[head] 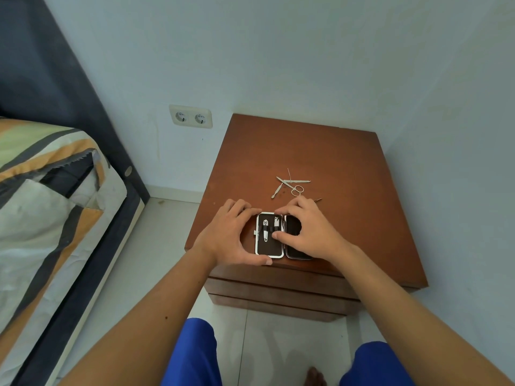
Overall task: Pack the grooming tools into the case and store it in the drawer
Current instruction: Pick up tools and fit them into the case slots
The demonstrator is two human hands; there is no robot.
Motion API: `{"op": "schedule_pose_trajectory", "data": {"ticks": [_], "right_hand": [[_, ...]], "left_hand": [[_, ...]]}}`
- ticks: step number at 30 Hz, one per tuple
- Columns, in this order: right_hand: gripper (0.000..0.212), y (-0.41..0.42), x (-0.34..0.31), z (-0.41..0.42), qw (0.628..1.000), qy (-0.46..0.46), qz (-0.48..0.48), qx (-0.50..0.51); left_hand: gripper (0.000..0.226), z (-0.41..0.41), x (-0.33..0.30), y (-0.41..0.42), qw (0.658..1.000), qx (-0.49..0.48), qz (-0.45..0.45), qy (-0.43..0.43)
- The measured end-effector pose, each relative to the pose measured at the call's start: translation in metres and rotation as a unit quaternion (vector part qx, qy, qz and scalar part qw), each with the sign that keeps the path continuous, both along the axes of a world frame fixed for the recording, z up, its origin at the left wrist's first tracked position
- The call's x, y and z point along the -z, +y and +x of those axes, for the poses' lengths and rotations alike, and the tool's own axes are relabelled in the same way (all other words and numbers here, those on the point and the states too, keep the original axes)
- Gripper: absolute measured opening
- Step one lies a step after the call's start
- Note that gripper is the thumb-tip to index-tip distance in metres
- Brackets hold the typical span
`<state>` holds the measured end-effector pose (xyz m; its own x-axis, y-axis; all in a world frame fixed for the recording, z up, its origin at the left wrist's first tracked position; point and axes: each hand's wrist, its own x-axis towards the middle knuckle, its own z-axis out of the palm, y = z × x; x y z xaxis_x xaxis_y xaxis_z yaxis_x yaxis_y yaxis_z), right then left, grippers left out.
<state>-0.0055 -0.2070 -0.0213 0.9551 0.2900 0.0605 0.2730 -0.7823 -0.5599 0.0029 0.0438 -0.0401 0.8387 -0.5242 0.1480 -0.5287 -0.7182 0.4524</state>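
Observation:
A small dark case (269, 250) with a metal rim lies open near the front edge of the brown nightstand (348, 162). Two nail clippers sit in its left half: one (265, 229) fully seen, the other (276, 222) under my right fingers. My left hand (231, 235) grips the case's left side, thumb at the front edge. My right hand (309, 229) rests over the right half, thumb and fingers pinching the second clipper. Loose tools lie behind: scissors (292, 186), a file (299, 181), a pusher (277, 190) and a thin pick (289, 175).
The nightstand has closed drawers (278, 288) below its top. A bed (50, 204) with a striped cover stands to the left, and a double wall socket (191, 117) sits on the wall behind. A thin tool tip (318, 200) shows behind my right hand.

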Motion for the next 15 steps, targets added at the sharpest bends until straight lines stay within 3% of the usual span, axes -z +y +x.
{"op": "schedule_pose_trajectory", "data": {"ticks": [15], "right_hand": [[0.044,-0.0018,0.0078,-0.0094,0.999,0.006,0.049,-0.003]], "left_hand": [[0.118,-0.0005,0.0010,-0.0004,1.000,0.001,-0.003,-0.013]]}}
